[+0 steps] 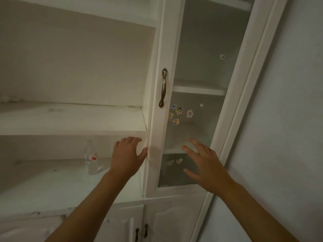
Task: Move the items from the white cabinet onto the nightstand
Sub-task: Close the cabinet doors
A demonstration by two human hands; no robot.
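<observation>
The white cabinet point(73, 117) has open shelves beside a frosted glass door with a metal handle. On its lower shelf point(52, 180) stands a clear plastic bottle point(91, 158), upright, red-and-white label, toward the shelf's right back corner.

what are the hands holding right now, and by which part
Neither grips anything. The left hand touches the left edge of the glass cabinet door with fingers and thumb; the right hand is spread open before the pane.

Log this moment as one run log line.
left hand open, touching frosted-glass cabinet door edge | right hand open before glass | clear plastic bottle on open white shelf
</observation>
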